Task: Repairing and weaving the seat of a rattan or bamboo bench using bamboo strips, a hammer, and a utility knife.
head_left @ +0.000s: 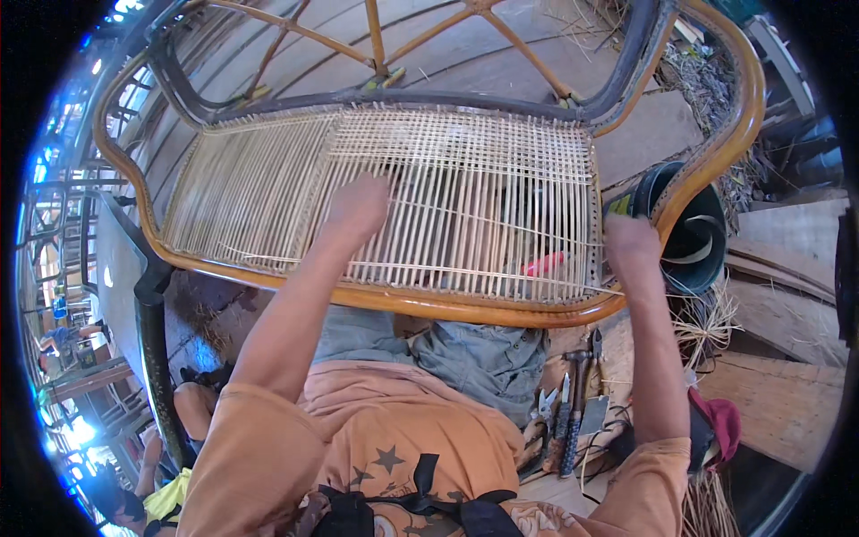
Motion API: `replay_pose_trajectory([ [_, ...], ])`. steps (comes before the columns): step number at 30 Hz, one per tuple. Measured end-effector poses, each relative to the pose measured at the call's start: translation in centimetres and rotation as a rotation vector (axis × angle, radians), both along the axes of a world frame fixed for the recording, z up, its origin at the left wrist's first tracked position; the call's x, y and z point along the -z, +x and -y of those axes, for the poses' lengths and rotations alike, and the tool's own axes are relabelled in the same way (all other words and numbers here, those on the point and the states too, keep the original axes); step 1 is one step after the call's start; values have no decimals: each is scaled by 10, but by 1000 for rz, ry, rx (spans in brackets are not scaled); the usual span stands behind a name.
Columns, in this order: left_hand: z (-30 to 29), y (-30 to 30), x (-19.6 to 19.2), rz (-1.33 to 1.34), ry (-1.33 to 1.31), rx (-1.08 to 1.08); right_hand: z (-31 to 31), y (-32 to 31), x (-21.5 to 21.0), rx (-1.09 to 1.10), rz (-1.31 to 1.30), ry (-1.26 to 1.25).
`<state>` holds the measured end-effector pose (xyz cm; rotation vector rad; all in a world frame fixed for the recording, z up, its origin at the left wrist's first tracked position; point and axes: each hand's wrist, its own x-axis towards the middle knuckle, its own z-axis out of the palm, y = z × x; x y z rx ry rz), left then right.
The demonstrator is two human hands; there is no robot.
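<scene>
Working a pale strand (474, 214) crosswise over the upright canes appears to be the step in hand, and in my judgement even tension is the main requirement. I should draw the strand straight, alternate it cleanly over and under each upright, keep it flat without twist, and seat it parallel to the finished rows near the far rail; a hard jerk could snap it or pull the uprights out of line. At this moment it slants across the widely spaced uprights, so alignment remains to be corrected. The cane panel (447, 148) lies directly beneath my left hand (362, 206), with the close weave beyond it and the loosely spaced canes to its right. The strand runs from near that hand toward my right hand (633, 242), which is at the panel's right border, just beside the curved frame (429, 306). My left fingers are curled inward with their tips hidden, so I cannot tell whether they pinch the strand. My right hand looks bunched, its fingertips likewise concealed; I cannot confirm any grip.
</scene>
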<state>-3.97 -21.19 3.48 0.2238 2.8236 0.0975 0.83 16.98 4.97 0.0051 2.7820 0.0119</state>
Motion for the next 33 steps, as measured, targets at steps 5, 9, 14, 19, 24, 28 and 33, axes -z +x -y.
replay_pose_trajectory([
  [5,-13,26,-72,-97,281,96,106,-11,49,-57,-243,-1011],
  [9,-24,26,-71,-156,416,66,134,-5,19,8,-191,-1028],
  [14,-90,18,-16,10,670,-23,54,1,24,203,-178,-886],
  [19,-150,27,47,-118,734,-217,16,5,52,349,-8,-745],
  [24,-176,38,35,110,618,-192,12,7,40,373,-2,-723],
  [28,-186,47,44,50,541,-106,10,8,48,371,-15,-755],
  [33,-197,36,48,147,329,-78,13,6,46,356,-25,-670],
])
